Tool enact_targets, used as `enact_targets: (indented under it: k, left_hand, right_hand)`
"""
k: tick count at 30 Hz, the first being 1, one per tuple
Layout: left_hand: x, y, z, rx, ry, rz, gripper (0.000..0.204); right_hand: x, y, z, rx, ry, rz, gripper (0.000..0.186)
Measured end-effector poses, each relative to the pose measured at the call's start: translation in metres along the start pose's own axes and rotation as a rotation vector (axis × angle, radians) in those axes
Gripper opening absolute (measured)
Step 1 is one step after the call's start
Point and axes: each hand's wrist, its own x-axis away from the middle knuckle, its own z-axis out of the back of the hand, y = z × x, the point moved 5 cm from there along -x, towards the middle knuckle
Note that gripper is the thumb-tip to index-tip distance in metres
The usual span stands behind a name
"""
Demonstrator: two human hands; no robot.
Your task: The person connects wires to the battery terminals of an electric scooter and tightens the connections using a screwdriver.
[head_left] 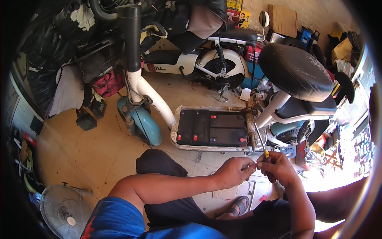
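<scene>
right hand (pixel 280 167) wrapped round screwdriver (pixel 266 153), shaft slanting up-left | left hand's (pixel 234 172) fingertips pinched, can't tell on what | battery (pixel 227 130) up-left, mid-frame

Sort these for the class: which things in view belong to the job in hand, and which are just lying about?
Apparently in the job:
left hand
right hand
long-shafted screwdriver
white scooter
black batteries in its deck

Apparently lying about:
caged fan
black boxes on the floor
cardboard against the wall

A screwdriver (pixel 266 153) is held in the right hand (pixel 281 167) beside the left hand (pixel 234 172); black batteries (pixel 193 126) are seated in an electric scooter's (pixel 158 106) deck (pixel 199 147).
</scene>
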Motion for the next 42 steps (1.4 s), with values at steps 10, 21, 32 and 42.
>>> enact_targets:
  k: [10, 21, 32, 42]
  left_hand:
    - [-0.005, -0.011, 0.001, -0.022, 0.003, 0.01, 0.029]
    - [-0.003, 0.01, 0.014, -0.451, 0.099, -0.17, 0.031]
    - [-0.006, 0.026, 0.023, -0.744, 0.096, -0.454, 0.03]
    - [-0.006, 0.016, 0.022, -0.734, 0.09, -0.4, 0.039]
  right_hand:
    - [-0.005, 0.004, 0.01, -0.071, 0.123, 0.09, 0.013]
    - [-0.002, -0.004, 0.009, 0.072, 0.143, 0.116, 0.017]
    - [-0.001, -0.008, 0.006, 0.283, 0.224, 0.201, 0.015]
    - [0.003, -0.005, -0.006, 0.153, 0.176, 0.15, 0.014]
